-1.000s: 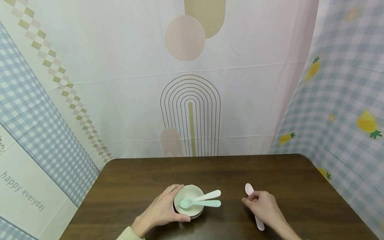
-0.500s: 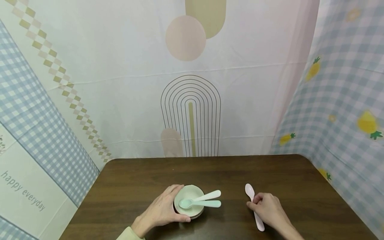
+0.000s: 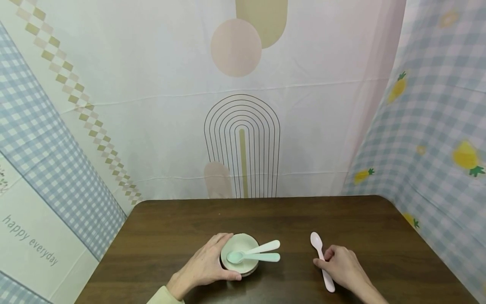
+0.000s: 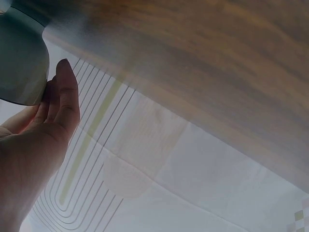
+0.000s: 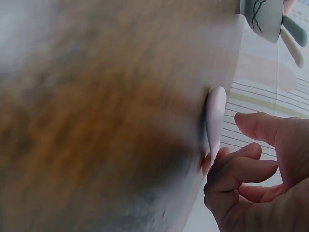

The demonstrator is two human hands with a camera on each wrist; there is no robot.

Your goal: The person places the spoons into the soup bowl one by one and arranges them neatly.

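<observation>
My left hand (image 3: 203, 264) holds the side of a small pale bowl (image 3: 243, 242), thumb at the near rim and fingers at the far side. Two spoons lean in it: a mint green spoon (image 3: 262, 257) over a white spoon (image 3: 268, 245), handles sticking out to the right. A pale pink spoon (image 3: 316, 240) lies on the table, bowl end away from me. Beside its handle is my right hand (image 3: 343, 267), thumb tip over the handle. In the right wrist view the thumb stands apart from the loosely bent fingers (image 5: 241, 166), which are next to the pink spoon (image 5: 216, 113).
The dark brown wooden table (image 3: 182, 215) has rounded far corners. Behind it hangs a pale patterned cloth (image 3: 159, 139). Checked cloths (image 3: 429, 126) hang at both sides.
My right hand has shifted slightly right and toward me along the pink spoon, which stays almost in place. The left hand, bowl and its two spoons have not visibly moved.
</observation>
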